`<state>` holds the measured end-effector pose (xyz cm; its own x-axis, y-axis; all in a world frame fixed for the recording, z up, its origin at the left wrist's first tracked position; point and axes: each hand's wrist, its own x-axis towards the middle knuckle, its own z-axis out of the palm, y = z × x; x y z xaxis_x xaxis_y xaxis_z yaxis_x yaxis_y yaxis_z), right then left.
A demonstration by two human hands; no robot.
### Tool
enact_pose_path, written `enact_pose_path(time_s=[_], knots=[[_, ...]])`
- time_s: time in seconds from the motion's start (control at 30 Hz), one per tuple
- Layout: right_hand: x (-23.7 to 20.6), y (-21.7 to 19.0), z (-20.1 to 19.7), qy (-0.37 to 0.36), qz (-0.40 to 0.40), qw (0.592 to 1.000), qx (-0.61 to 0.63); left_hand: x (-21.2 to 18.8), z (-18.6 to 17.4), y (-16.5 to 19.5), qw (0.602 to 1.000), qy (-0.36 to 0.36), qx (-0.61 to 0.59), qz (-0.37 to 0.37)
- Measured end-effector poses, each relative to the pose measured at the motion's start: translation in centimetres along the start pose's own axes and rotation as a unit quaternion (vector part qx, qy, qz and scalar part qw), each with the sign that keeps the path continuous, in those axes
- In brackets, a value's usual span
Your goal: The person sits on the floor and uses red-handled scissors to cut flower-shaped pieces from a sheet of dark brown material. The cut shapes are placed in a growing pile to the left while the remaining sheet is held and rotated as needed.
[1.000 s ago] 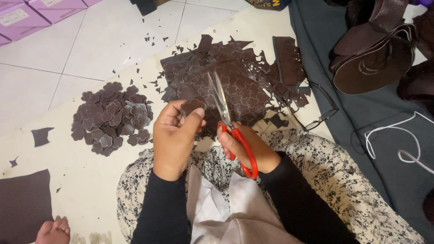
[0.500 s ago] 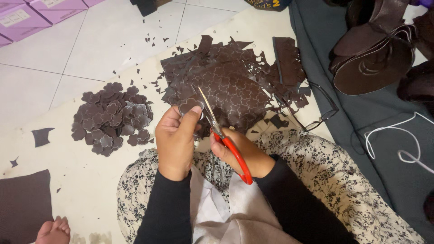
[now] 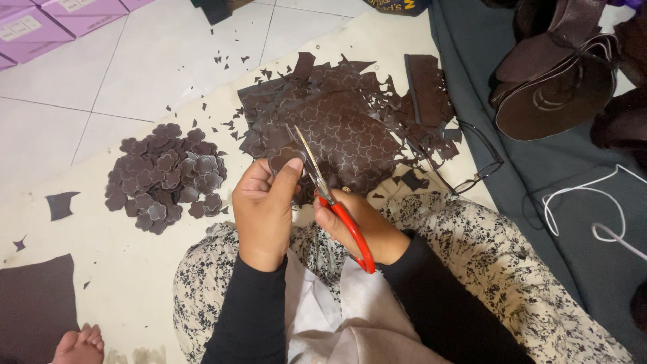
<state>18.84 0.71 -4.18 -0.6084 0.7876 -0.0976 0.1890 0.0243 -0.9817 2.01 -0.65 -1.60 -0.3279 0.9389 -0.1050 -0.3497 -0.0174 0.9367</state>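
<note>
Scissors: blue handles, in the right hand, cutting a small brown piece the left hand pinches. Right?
Not quite. The scissors have red handles, not blue, as the head view shows. The rest holds: the right hand works them, and the left hand pinches the small brown piece.

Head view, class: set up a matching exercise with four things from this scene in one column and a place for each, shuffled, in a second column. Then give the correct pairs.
Things:
1. red-handled scissors
2. pile of cut flower shapes
3. eyeglasses
4. white cord

Places:
A. on the grey cloth at far right
B. in the right hand
C. on the floor covering, left of the left hand
D. at the edge of the grey cloth, right of the patterned brown sheet

Pairs: 1-B, 2-C, 3-D, 4-A
</note>
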Motion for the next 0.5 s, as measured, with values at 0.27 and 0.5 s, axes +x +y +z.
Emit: enact_pose_path(time_s=[0.27, 0.5], knots=[[0.03, 0.11, -0.10, 0.011, 0.015, 1.000, 0.015, 0.03, -0.02, 0.03, 1.000, 0.006, 0.013, 0.008], [-0.14, 0.34, -0.14, 0.010, 0.026, 1.000, 0.013, -0.03, -0.01, 0.39, 1.000, 0.001, -0.010, 0.008]])
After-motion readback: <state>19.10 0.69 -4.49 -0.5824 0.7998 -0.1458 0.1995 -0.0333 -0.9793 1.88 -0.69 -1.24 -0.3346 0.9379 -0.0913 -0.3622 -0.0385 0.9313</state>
